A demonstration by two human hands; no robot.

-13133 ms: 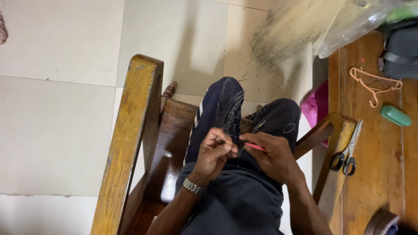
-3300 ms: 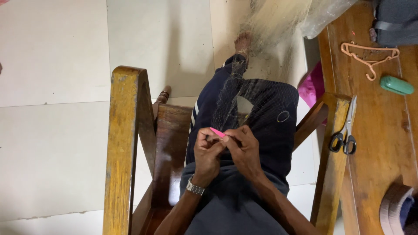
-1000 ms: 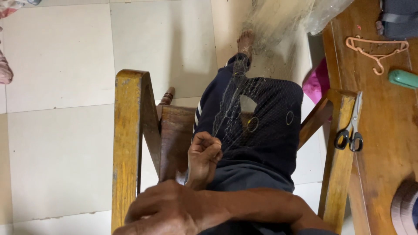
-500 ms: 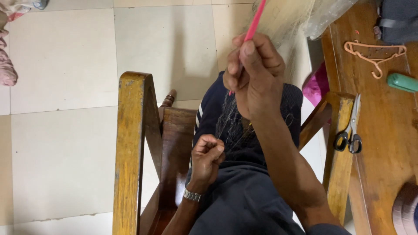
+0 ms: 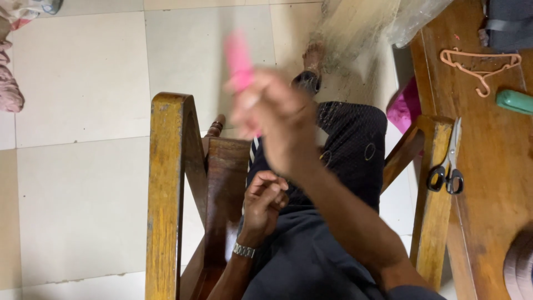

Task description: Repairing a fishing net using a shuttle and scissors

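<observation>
Pink tool [image 5: 239, 60] gripped in blurred right hand [image 5: 277, 119]; left hand [image 5: 265, 194] pinching net; scissors [image 5: 447, 166] on armrest.

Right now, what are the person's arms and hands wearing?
Both forearms are bare, with no gloves on either hand. The left hand has a silver metal wristwatch on its wrist. The right hand is blurred; I see no ring or band on it. A dark sleeve edge shows near the right elbow.

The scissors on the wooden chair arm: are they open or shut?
Shut. The scissors lie flat on the wooden arm, blades together in one thin line, handle loops side by side.
</observation>
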